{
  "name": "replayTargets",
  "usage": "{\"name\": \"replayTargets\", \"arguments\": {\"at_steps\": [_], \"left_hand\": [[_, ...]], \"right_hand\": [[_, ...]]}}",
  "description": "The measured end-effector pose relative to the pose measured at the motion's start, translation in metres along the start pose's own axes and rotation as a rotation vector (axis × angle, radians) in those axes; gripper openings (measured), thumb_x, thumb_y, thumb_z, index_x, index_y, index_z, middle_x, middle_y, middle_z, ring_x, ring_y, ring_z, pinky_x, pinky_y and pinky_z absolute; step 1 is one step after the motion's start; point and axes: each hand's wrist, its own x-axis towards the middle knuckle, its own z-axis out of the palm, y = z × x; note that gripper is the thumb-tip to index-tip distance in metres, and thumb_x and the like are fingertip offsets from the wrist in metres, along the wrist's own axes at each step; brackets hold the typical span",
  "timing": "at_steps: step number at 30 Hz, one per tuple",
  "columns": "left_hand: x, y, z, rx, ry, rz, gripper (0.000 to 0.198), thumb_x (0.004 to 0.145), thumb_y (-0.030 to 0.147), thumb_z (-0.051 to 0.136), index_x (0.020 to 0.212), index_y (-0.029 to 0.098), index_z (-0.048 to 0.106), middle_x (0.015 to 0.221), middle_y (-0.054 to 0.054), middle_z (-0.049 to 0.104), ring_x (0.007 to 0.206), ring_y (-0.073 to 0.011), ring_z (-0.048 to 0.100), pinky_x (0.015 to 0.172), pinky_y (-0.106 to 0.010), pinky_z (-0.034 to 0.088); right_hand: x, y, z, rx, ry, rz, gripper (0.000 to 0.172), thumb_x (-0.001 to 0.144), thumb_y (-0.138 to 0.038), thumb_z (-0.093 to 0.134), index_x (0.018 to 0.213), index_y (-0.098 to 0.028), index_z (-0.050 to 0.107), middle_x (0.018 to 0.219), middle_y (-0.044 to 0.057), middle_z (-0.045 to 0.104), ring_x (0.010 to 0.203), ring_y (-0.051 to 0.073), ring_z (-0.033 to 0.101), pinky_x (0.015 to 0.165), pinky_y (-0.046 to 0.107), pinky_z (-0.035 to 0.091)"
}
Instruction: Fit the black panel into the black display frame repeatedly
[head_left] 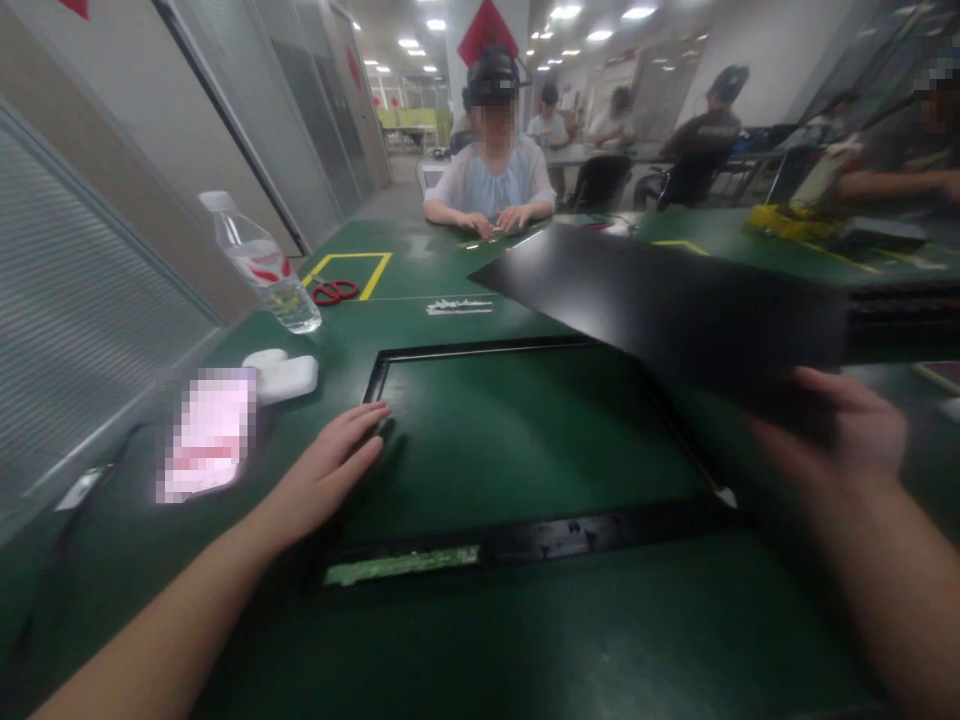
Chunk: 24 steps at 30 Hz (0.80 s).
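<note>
A rectangular black frame (585, 537), like a screen bezel, lies flat on the green table. A strip of green circuit board (401, 566) sits in its near side. My left hand (341, 460) is at the frame's left side, fingers stretched out and apart, and appears to touch it. Raised over the frame's right side is a thin, glossy black panel (675, 300), tilted and blurred by motion. My right hand (847, 430) grips the near right edge of this panel, with some fingers hidden beneath it. The panel covers the frame's far right corner.
To the left are a water bottle (262, 265), red-handled scissors (336, 291), a white case (289, 376) and a phone (206, 435). White strips (459, 307) lie beyond the frame. Another person (491, 180) sits across the table, both hands on small parts. A yellow item (784, 222) lies far right.
</note>
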Motion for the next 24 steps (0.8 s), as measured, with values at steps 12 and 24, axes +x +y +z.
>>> {"name": "replayTargets", "arguments": {"at_steps": [12, 24], "left_hand": [[0.002, -0.001, 0.001, 0.156, -0.058, 0.054, 0.069, 0.099, 0.059, 0.051, 0.149, 0.013, 0.062, 0.165, -0.025, 0.05, 0.155, -0.0427, 0.043, 0.127, -0.064, 0.031], [0.002, -0.008, 0.003, 0.235, -0.066, 0.108, 0.067, 0.101, 0.06, 0.048, 0.147, 0.014, 0.062, 0.165, -0.024, 0.05, 0.155, -0.0416, 0.044, 0.126, -0.065, 0.034]], "right_hand": [[0.015, 0.003, 0.013, 0.435, 0.204, 0.344, 0.023, 0.065, -0.007, 0.06, 0.074, -0.026, 0.051, 0.1, 0.009, 0.073, 0.108, 0.025, 0.07, 0.102, 0.043, 0.06], [0.025, 0.012, 0.017, 0.723, 0.317, 0.408, 0.029, 0.084, 0.004, 0.047, 0.092, -0.02, 0.062, 0.116, 0.005, 0.074, 0.096, 0.011, 0.073, 0.079, 0.021, 0.065]]}}
